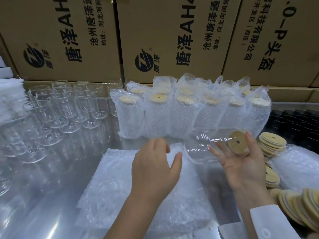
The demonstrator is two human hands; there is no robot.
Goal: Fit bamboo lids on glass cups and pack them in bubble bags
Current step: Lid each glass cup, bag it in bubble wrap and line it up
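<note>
At centre right of the frame, the right hand (241,169) grips a lidded cup (203,144) sideways, not yet bagged.
Boxes (155,40) wall the top; below them the steel table (43,195) carries packed cups (189,114) at centre, bare cups (65,107) at left and a flat pile of bags (138,195) at lower centre. The left hand (153,168) hovers over that pile, fingers relaxed and apparently empty, though blurred. The cup's long axis runs left to right, base toward the left hand, lid (237,142) toward the right edge, so the base would likely enter a bag first. Loose lids (272,144) crowd the right; nothing stands between cup and bags.
</note>
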